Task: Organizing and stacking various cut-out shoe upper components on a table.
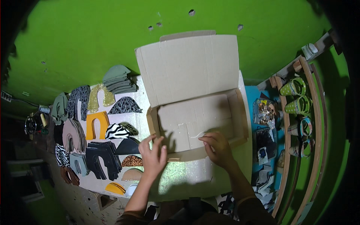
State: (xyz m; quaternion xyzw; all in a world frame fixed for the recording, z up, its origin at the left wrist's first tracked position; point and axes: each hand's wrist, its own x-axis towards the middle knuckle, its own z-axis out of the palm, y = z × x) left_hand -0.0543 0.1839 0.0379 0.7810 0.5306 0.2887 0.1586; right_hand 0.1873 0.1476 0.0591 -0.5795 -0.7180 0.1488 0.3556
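Cardboard box (210,112), lid up, centred on the worktop (187,182) with the base inside exposed. Surroundings, by clock face from the box: a spread of cut pieces covers 7 to 10 o'clock, including an olive-green stack (117,80) at 10, an orange U-shaped stack (96,116) at 9, a zebra-striped piece (117,131) and a black U-shaped stack (100,149) at 8, the leopard-print half-round (132,161) nearer 7. At 3, a plastic container (264,111) of shiny bits; beyond it, green dotted shoes (293,87) on a wooden rack (318,108). Green wall (93,37) behind, at 12. Obstructions: both hands overlap the near rim. Left hand (153,152) at the 8 o'clock corner: fingers released, spread and slightly curled; contact with the rim uncertain. Right hand (217,148) at 5: fingers bunched by a thin white strand (197,135); cannot tell whether they pinch it. Orientation: mouth faces up; raised lid (187,69) points to 12; long axis runs from between 8 and 9 to between 2 and 3.
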